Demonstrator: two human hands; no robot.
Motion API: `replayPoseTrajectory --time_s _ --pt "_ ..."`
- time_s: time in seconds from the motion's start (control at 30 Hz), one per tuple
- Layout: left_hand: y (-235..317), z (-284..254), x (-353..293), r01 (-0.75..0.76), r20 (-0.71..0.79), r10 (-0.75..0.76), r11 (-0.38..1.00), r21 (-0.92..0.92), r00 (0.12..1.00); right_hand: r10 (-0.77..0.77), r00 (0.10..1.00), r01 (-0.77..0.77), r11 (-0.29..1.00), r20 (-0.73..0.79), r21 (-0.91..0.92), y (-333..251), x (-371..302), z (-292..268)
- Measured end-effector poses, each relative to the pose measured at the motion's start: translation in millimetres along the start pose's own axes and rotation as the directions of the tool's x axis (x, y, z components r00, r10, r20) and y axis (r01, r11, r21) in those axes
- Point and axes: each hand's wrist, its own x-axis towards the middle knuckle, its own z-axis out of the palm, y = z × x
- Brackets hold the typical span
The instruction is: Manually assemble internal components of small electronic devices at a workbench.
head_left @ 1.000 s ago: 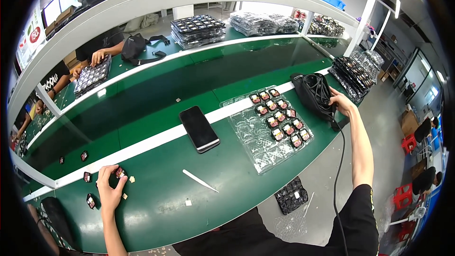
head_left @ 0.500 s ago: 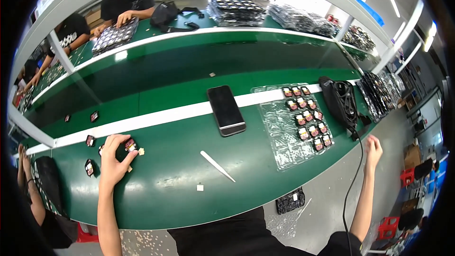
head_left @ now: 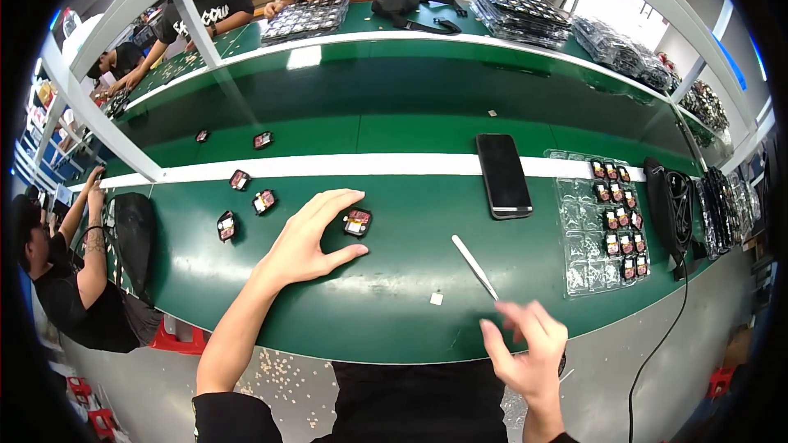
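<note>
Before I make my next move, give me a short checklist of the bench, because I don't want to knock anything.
1. Left hand clear of the small black part: ok; thumb and fingers are spread around it, gaps visible.
2. Right hand clear of the slim white tool: cannot tell; the fingers blur at its near end.
3. Phone clear of both hands: ok; it lies beyond the tool.
4. Clear tray evenly filled: not ok; its parts sit toward the right side.
5. Cable kept on the bench: not ok; it hangs past the near edge.
</note>
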Motion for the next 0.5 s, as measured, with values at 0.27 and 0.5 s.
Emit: replayPoseTrajectory --time_s 0.27,0.5 --pt "-19.0 -1.6 -5.4 0.076 -0.028 -0.076 0.997 0.01 0.997 -0.095 0.862 0.3 0.887 0.498 -0.35 29.0 101.6 60.4" --pt "-14.0 2.2 1.3 -0.002 -0.023 0.002 1.0 0.002 1.0 -0.046 0.746 0.281 0.926 0.664 -0.251 24.5 128.4 55.6"
